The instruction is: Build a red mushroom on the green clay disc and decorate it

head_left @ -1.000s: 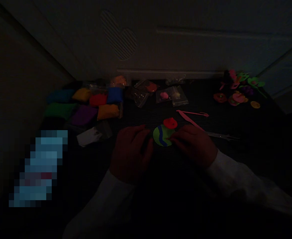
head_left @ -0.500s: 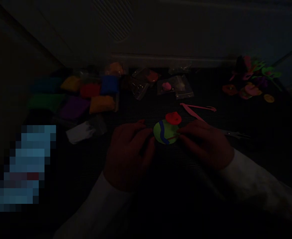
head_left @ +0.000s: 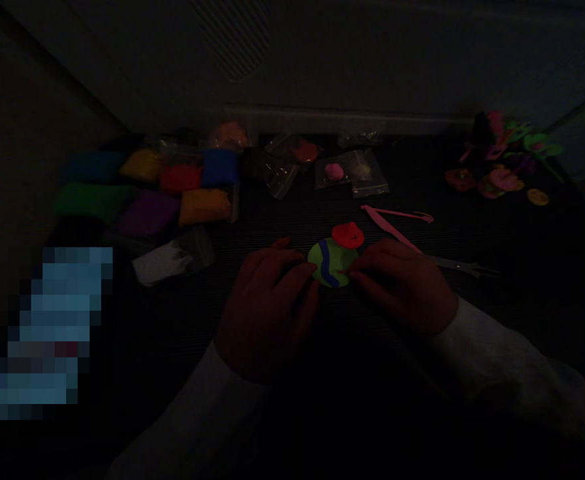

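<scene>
A flat green clay disc (head_left: 340,256) with a wavy blue strip (head_left: 326,263) across it lies on the dark tabletop. A red clay piece (head_left: 346,235) with a small dark cross mark sits at its upper right edge. My left hand (head_left: 271,307) is closed at the disc's left rim, index finger and thumb against it. My right hand (head_left: 406,283) pinches at the disc's right side, the fingertips on a thin reddish-brown strip that barely shows. Behind the right hand lie pink tweezers-like tools (head_left: 390,227) and small scissors (head_left: 460,265), partly covered by the hand.
Several bags of coloured clay (head_left: 205,205) lie at the back left, a white clay bag (head_left: 165,260) in front. Small clear bags (head_left: 367,173) lie at the back middle. Finished-looking clay figures (head_left: 502,180) stand at the back right. A blurred bright rectangle (head_left: 55,320) is at left. Light is very dim.
My left fingers have moved slightly right onto the disc's rim. My right fingertips have shifted left over the disc, covering more of the thin strip. The red piece appears tilted differently, showing its cross mark.
</scene>
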`<action>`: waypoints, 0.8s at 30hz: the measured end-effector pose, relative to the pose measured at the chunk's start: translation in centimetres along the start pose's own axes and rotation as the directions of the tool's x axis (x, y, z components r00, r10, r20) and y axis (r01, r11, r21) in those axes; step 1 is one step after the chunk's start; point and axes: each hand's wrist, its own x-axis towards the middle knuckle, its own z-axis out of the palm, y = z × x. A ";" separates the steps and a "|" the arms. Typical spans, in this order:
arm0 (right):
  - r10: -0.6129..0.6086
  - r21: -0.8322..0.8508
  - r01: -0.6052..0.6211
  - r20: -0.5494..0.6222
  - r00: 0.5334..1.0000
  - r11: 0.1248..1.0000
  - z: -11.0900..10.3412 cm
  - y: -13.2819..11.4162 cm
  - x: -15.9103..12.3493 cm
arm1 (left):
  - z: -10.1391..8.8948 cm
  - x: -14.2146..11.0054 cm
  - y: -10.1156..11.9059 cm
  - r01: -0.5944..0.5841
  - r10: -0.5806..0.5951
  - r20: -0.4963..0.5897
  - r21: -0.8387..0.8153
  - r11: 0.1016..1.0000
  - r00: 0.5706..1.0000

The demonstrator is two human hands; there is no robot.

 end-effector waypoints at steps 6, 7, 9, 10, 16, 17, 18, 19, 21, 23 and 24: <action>0.028 -0.009 -0.028 0.006 1.000 1.000 0.0 -0.3 0.1 | -0.1 0.2 0.2 -0.066 0.066 0.025 0.000 0.998 0.998; 0.028 -0.010 -0.028 0.010 1.000 1.000 -0.1 -0.3 0.2 | -0.1 0.2 0.3 -0.073 0.073 0.032 -0.005 0.997 0.997; 0.034 -0.015 -0.033 0.016 0.999 0.999 -0.1 -0.4 0.2 | -0.1 0.2 0.3 -0.078 0.079 0.031 -0.016 0.997 0.996; 0.036 -0.018 -0.036 0.016 0.999 0.999 -0.1 -0.4 0.2 | -0.1 0.2 0.4 -0.079 0.080 0.027 -0.021 0.997 0.996; 0.029 -0.024 -0.029 -0.003 1.000 0.999 0.0 -0.3 0.1 | 0.0 0.1 0.4 -0.095 0.095 0.045 0.004 0.995 0.994; 0.030 -0.027 -0.030 0.003 1.000 0.999 0.0 -0.3 0.1 | 0.0 0.0 0.4 -0.095 0.094 0.053 0.014 0.995 0.994; 0.031 -0.031 -0.031 0.010 0.999 0.999 0.1 -0.2 0.1 | 0.0 0.1 0.5 -0.092 0.090 0.065 0.023 0.996 0.994; 0.033 -0.034 -0.032 0.015 0.999 0.999 0.1 -0.3 0.1 | 0.0 0.1 0.6 -0.091 0.088 0.078 0.029 0.995 0.993; 0.033 -0.042 -0.033 0.015 0.999 0.999 0.1 -0.3 0.2 | 0.0 0.1 0.8 -0.096 0.092 0.101 0.030 0.995 0.991; 0.036 -0.047 -0.035 0.012 0.999 0.998 0.2 -0.3 0.2 | 0.0 0.2 0.9 -0.104 0.100 0.115 0.026 0.994 0.988; 0.034 -0.047 -0.033 0.014 0.999 0.998 0.2 -0.4 0.2 | 0.0 0.2 1.0 -0.109 0.105 0.116 0.025 0.994 0.988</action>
